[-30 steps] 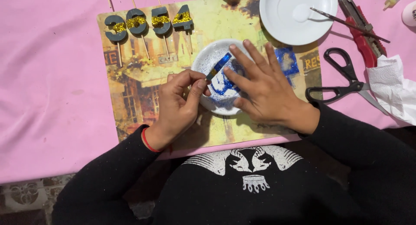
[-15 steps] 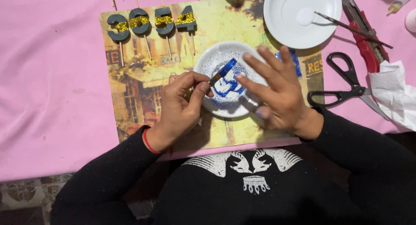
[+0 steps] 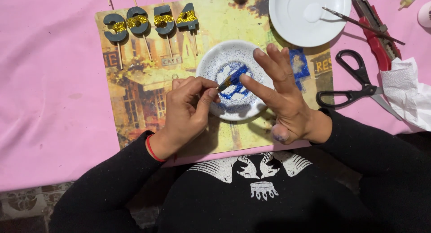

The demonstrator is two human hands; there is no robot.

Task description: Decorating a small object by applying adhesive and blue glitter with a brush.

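Blue glitter lies scattered in the small white dish (image 3: 224,58) at the middle of the printed placemat (image 3: 134,94) on the pink-covered desk (image 3: 49,80). The left hand (image 3: 188,109) pinches a small blue-coated piece (image 3: 232,78) over the dish, fingers closed on it. The right hand (image 3: 283,96), flat on the dish a second ago, has lifted and spread, holding nothing, index fingertip meeting the piece to press glitter on.

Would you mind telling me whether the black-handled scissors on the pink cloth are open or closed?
Open. The scissors lie flat on the pink cloth, their two black handle loops spread apart and the blades parted toward the white tissue.
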